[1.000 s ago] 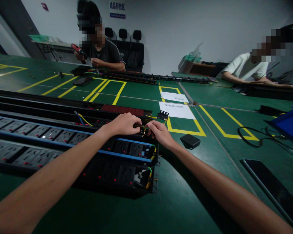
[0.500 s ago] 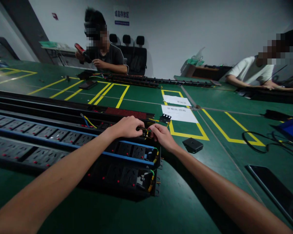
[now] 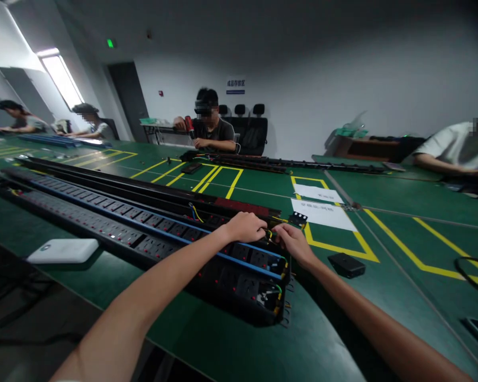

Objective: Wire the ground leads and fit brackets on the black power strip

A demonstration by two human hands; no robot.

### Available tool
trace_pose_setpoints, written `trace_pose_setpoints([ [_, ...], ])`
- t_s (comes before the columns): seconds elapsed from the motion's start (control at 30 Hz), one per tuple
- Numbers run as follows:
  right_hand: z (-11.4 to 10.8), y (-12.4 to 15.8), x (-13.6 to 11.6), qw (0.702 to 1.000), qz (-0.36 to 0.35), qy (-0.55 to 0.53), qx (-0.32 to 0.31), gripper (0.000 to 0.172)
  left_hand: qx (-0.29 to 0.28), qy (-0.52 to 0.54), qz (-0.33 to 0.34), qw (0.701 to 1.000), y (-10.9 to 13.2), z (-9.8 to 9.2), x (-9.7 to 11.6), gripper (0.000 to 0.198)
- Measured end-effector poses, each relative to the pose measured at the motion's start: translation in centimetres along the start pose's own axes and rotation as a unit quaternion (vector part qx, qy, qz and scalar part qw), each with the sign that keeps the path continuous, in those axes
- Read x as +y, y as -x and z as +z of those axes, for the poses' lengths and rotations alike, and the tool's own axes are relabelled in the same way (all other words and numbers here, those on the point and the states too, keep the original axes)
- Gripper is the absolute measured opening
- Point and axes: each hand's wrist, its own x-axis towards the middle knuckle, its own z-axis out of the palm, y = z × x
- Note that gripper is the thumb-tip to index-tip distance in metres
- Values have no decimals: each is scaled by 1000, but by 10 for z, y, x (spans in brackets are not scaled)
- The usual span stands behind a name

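Note:
Long black power strips (image 3: 151,233) with rows of sockets lie side by side across the green table (image 3: 231,339). At their open right end, yellow and green wires (image 3: 269,233) stick out. My left hand (image 3: 245,226) is closed over the end of a strip, fingers curled on the wires. My right hand (image 3: 293,243) faces it a few centimetres away, pinching the same wires. A small black end piece (image 3: 298,218) lies just beyond my right hand.
A small black box (image 3: 346,265) sits right of my right hand. Two white paper sheets (image 3: 322,213) lie inside yellow floor-tape marks. A white flat device (image 3: 62,250) rests at the left edge. Several other people work at the far and right sides.
My head has lifted and turned left, so the hands sit lower and more of the room shows. Both hands stay closed on the wires at the strip's end.

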Motion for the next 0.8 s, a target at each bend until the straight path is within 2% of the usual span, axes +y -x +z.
trace_pose_setpoints([
  [0.17, 0, 3, -4, 999, 5, -19, 36, 42, -6, -15, -12, 1000, 6, -13, -3, 31],
  [0.33, -10, 18, -16, 994, 30, -39, 94, 44, 41, -15, -33, 999, 28, -30, -1, 31],
  [0.47, -24, 32, -22, 993, 33, -42, 107, 44, 92, -18, -93, 991, 53, -30, 26, 31],
  [0.67, -39, 48, -19, 985, 46, -71, 150, 42, 141, 65, -185, 970, 95, -25, 77, 30],
  [0.8, -44, 58, -12, 989, 10, -22, 143, 40, 178, 82, -198, 960, 129, -26, 102, 28],
])
